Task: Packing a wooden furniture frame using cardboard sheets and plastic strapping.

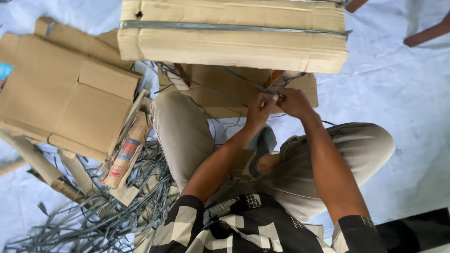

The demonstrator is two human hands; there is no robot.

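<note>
Pinching a thin grey strap (243,80) together, left hand (259,111) and right hand (293,102) meet fingers closed just below the strapped cardboard bundle (232,35), strap running up-left, right hand slightly nearer the bundle.

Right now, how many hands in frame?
2. Left hand and right hand meet at a grey strap just below the strapped cardboard bundle. No other person's hands show; some could be out of frame.

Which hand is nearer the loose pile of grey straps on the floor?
Left. The left hand is on the same side as the strap pile, though well above it; the right hand sits just beyond, farther away.
</note>
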